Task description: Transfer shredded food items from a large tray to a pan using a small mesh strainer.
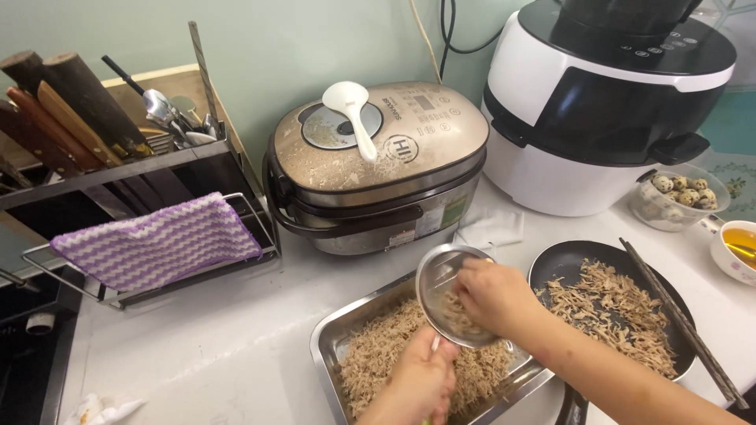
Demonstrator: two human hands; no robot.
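The right hand covers part of the little metal strainer, so its fingers are hidden inside. The left hand hides the strainer's handle. The metal tray runs off the bottom edge. The black pan has its handle cut off too. The small bowl holds what may be spotted eggs, too small to tell.

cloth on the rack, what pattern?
Purple and white zigzag stripes on the cloth, draped over the wire rack. Head view shows it plainly.
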